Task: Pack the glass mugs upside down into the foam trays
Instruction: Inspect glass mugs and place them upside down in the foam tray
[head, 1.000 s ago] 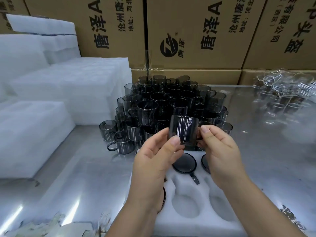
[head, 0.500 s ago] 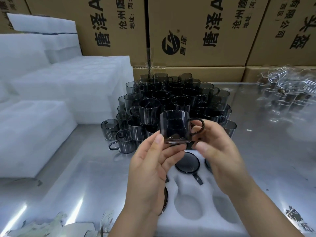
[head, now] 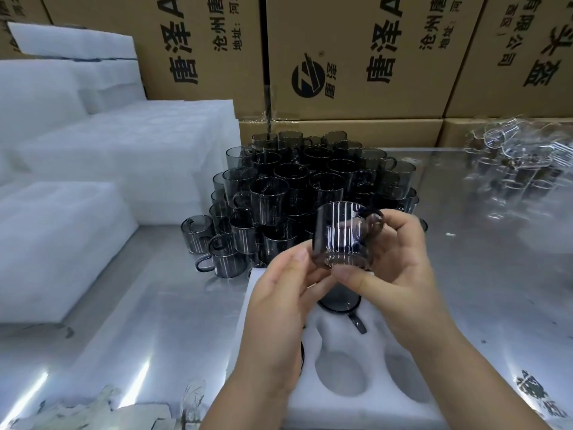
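the left hand (head: pixel 279 305) and right hand (head: pixel 397 274) both grip one dark glass mug (head: pixel 338 234) in the air just above the foam tray's (head: pixel 341 411) far end. over the last second it was rolled between the fingers. its thick base is still lowest, so i judge the flip not done. a packed mug (head: pixel 339 301) sits upside down in the tray, with empty pockets nearer.

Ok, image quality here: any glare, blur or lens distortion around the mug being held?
Head view: white striped reflections run down the held mug; bright streaks glare off the metal table; the clear glassware at far right is smeared; the cardboard boxes lean from wide-angle distortion; the mug's outline reads clearly.
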